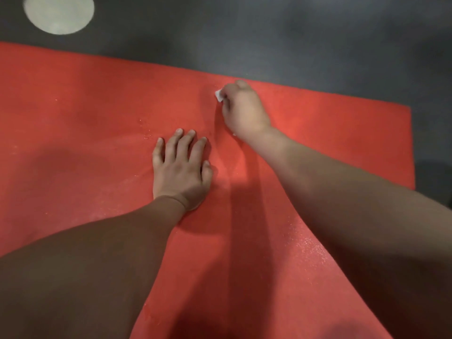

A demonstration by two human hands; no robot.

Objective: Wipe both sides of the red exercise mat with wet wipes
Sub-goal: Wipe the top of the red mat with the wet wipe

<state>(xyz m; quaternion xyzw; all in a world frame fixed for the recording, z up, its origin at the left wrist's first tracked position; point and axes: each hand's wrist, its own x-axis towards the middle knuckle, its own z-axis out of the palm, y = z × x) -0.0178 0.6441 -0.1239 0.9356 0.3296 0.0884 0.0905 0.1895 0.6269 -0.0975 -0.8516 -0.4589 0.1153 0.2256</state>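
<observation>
The red exercise mat (85, 123) lies flat on a dark floor and fills most of the view. My left hand (179, 167) rests palm down on the mat near its middle, fingers spread, holding nothing. My right hand (242, 111) is further out, close to the mat's far edge, fingers closed on a white wet wipe (218, 95). Only a small corner of the wipe shows at the fingertips; the rest is hidden under the hand. The wipe is pressed against the mat's surface.
Dark grey floor (293, 33) lies beyond the mat's far edge and past its right end. A pale round patch (58, 11) sits on the floor at the top left. Both my forearms cross the near part of the mat.
</observation>
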